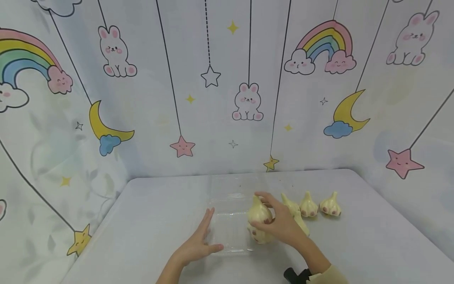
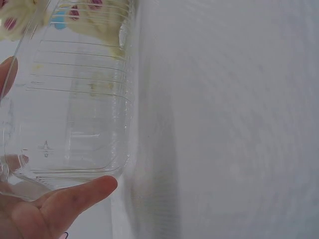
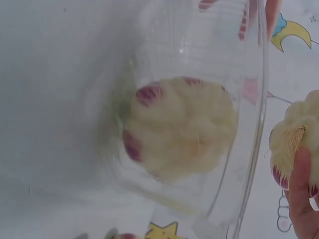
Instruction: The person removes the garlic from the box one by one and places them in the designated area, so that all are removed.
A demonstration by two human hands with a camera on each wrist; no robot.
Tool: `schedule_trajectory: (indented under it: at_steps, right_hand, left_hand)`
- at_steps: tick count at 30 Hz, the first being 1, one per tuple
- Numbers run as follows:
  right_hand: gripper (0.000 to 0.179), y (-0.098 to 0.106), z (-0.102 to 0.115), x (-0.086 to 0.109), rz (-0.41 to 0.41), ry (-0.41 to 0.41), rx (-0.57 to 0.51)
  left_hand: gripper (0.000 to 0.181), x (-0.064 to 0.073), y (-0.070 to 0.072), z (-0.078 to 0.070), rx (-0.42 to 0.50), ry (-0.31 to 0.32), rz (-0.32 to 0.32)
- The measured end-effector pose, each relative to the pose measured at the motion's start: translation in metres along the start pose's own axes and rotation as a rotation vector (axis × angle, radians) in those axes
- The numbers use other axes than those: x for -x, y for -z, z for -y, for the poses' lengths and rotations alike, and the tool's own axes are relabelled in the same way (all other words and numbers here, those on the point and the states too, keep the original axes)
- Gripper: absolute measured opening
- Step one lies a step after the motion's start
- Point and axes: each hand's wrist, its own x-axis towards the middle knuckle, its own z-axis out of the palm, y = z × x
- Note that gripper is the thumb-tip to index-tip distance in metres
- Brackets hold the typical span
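Observation:
My right hand (image 1: 281, 223) grips a garlic bulb (image 1: 258, 213) by its sides, stem up, over the right part of a clear plastic container (image 1: 228, 232). In the right wrist view the held bulb's rooty base shows beside my thumb. Below it, a second garlic bulb (image 3: 184, 129) with purple patches sits inside the container, seen through the wall. My left hand (image 1: 196, 244) is at the container's left side, fingers spread and straight. The left wrist view has the thumb (image 2: 84, 196) along a container corner, with other fingers partly hidden behind the plastic.
Several more garlic bulbs lie to the right of the container, among them one bulb (image 1: 309, 205) and another bulb (image 1: 330, 205) at the far right. All stand on a white table (image 1: 159, 213). A printed curtain (image 1: 213, 130) hangs behind it.

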Motion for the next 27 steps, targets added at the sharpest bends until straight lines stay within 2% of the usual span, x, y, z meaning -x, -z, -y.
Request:
schedule_trajectory:
  at_steps: [11,19,27]
  right_hand:
    - [0.068,0.023,-0.011,0.005,-0.054,-0.040,0.013]
    - [0.067,0.043,-0.021,0.011,-0.096,-0.035,0.101]
    - [0.069,0.063,-0.028,0.017,-0.100,-0.079,0.089]
  left_hand:
    - [0.102,0.000,0.000,-0.001,0.011,0.000,0.000]
    - [0.103,0.000,0.001,0.000,0.026,-0.003,0.012]
    - [0.103,0.000,0.002,0.000,0.024,0.001,0.009]
